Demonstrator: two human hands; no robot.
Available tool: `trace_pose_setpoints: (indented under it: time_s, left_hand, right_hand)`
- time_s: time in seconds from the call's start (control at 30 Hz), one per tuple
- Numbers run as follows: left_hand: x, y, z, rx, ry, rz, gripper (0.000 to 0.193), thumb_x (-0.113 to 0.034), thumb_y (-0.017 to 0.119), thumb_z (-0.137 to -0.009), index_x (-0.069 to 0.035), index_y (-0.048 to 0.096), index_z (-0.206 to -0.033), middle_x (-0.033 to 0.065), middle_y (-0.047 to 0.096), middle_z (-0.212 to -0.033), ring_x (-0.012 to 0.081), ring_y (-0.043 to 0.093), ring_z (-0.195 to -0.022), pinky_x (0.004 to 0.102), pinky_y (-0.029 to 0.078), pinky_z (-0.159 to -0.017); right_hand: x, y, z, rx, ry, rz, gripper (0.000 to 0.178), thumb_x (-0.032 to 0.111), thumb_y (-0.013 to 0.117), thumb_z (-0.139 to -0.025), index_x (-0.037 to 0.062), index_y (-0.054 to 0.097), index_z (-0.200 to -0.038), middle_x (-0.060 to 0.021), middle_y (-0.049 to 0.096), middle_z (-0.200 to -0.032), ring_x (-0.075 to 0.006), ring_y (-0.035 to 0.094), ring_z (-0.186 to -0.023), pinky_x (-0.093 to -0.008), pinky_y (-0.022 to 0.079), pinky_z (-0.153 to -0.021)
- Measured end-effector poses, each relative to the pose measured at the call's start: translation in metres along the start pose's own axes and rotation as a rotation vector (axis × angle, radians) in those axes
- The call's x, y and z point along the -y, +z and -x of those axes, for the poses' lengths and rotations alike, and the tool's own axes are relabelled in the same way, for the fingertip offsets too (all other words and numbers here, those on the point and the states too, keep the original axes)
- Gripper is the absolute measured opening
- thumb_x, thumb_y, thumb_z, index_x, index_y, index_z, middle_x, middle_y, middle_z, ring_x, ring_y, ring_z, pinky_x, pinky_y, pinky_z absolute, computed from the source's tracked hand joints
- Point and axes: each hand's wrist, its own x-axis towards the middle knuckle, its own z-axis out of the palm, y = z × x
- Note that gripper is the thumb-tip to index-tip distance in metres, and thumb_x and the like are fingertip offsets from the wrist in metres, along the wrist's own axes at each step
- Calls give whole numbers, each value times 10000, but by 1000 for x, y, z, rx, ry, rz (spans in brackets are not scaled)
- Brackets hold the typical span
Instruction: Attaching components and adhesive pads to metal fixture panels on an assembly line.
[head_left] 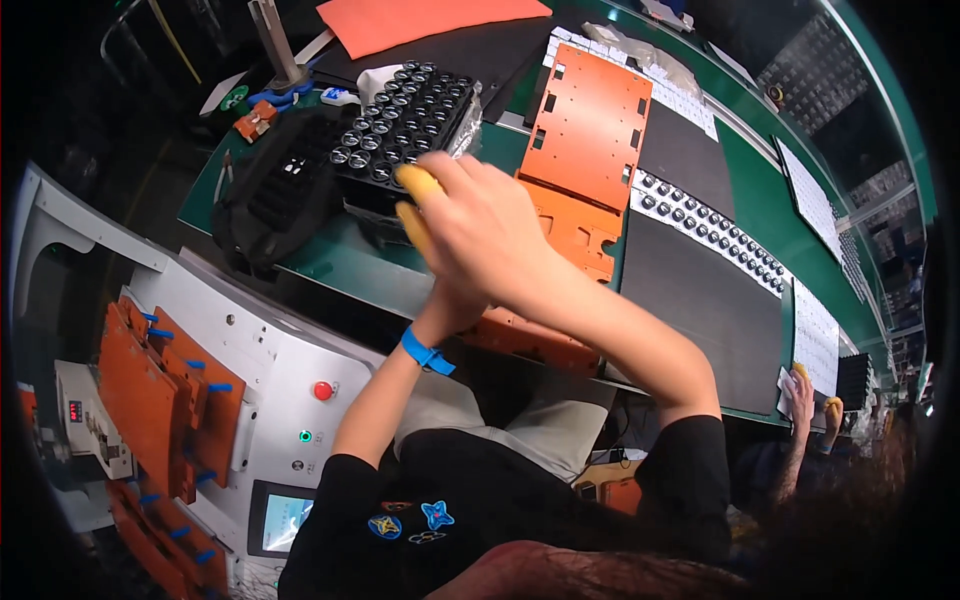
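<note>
My right hand (490,225) reaches across from the right, with its fingers bent toward the left. It crosses over my left hand (455,305), which is mostly hidden behind it. Two yellow finger covers (418,184) show at the fingertips; which hand wears each one I cannot tell. A blue wristband (427,353) is around my left wrist. Just beyond the fingers stands a black tray (375,190) holding rows of round, glossy black parts (410,112). Whether anything is between my fingers is hidden.
Orange plates (585,125) with cut-outs lie right of my hands. Farther right, a white strip (700,220) carries round black parts on a dark mat (690,300). A white machine (270,350) with a red button stands at lower left. Another person's hands (800,400) are at far right.
</note>
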Motion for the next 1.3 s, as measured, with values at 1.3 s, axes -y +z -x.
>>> trace_pose_setpoints:
  time_s: [1.3]
  left_hand:
    - [-18,-18,-12,55,-28,-241,159,-42,508,-735,9,631,-823,241,643,-807,461,594,-811,527,471,-753]
  right_hand:
    - [-10,25,-37,203,31,-113,168,92,682,-778,-25,605,-871,-140,563,-924,-306,618,-873,-399,554,-717]
